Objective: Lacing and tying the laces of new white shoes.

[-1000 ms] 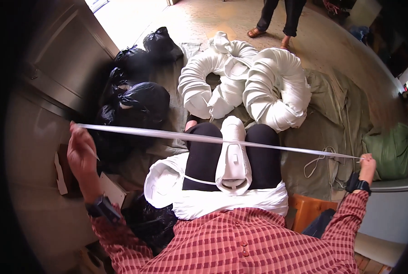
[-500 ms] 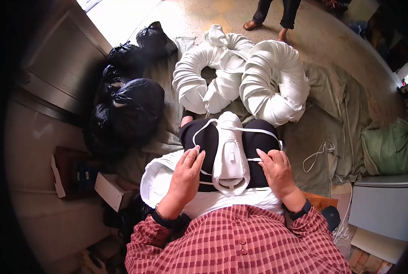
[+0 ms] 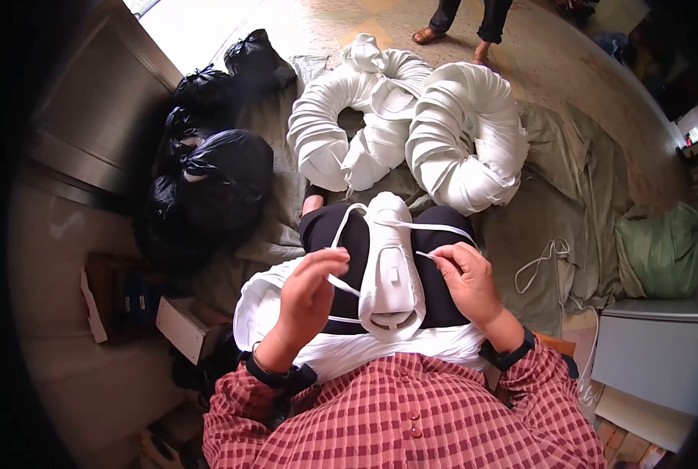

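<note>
On my lap, over black trousers, lies a white shoe upper (image 3: 393,270), its heel opening towards me. A flat white shoelace (image 3: 439,227) runs out from both sides of its toe end. My right hand (image 3: 469,283) pinches the lace's thin tip between thumb and forefinger, just right of the upper. Left of the upper, my left hand (image 3: 306,293) has its fingers bent together around the lace, which passes behind them and comes out below towards the upper's side. Under my left forearm, a stack of white uppers (image 3: 257,301) curves round my waist.
Two ring-shaped bundles of nested white uppers, a left one (image 3: 325,117) and a right one (image 3: 462,141), lie ahead on a green-grey cloth (image 3: 576,180). Several tied black bags (image 3: 224,184) stand left. A green sack (image 3: 658,250) sits right. Another person's legs (image 3: 493,19) show far off.
My left hand has lifted and turned beside the upper, the lace shifting with it. My right hand has risen slightly, bringing the lace tip up and nearer the upper. The view has shifted a little.
</note>
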`<state>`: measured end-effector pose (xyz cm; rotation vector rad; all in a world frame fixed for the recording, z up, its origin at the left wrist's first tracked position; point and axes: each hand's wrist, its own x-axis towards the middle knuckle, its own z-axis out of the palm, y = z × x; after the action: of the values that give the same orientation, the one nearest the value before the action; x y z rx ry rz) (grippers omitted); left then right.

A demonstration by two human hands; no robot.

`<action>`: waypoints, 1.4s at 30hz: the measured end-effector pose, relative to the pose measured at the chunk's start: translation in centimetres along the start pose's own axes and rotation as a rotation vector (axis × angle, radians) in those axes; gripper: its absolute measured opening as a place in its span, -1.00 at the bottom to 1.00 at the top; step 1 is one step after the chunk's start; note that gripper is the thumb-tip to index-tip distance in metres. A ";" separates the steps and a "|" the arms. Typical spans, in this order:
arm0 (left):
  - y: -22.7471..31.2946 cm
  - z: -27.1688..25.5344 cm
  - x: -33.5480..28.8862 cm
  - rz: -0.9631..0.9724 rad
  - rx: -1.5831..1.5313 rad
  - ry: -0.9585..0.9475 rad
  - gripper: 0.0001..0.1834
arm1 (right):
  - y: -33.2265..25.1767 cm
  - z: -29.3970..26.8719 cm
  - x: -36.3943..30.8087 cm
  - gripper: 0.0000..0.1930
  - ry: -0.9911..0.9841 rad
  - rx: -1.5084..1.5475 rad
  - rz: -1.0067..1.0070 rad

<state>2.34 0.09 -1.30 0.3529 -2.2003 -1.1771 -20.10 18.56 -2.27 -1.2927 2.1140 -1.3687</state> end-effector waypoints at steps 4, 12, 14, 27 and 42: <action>0.9 1.0 0.9 -0.541 -0.675 0.161 -0.76 | 0.4 0.2 1.0 -0.91 -0.054 0.018 0.011; -0.6 2.3 1.0 -0.483 -0.180 -0.083 -0.86 | -0.1 0.7 2.4 -0.89 -0.156 -0.016 0.057; -0.7 2.6 1.1 -0.328 0.022 -0.072 -0.85 | 0.0 0.9 2.7 -0.89 -0.159 -0.031 0.018; -2.1 3.7 1.7 -0.294 0.166 -0.004 -0.91 | -1.0 1.1 4.5 -0.88 -0.326 0.053 0.316; -1.7 1.9 5.1 0.001 0.460 -0.335 -0.89 | -1.5 0.4 6.4 -0.83 -0.421 -0.384 -0.422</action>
<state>-2.86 -2.13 -1.52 0.3591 -2.7649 -0.7576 -22.50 12.93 0.05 -2.0624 1.9248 -0.7280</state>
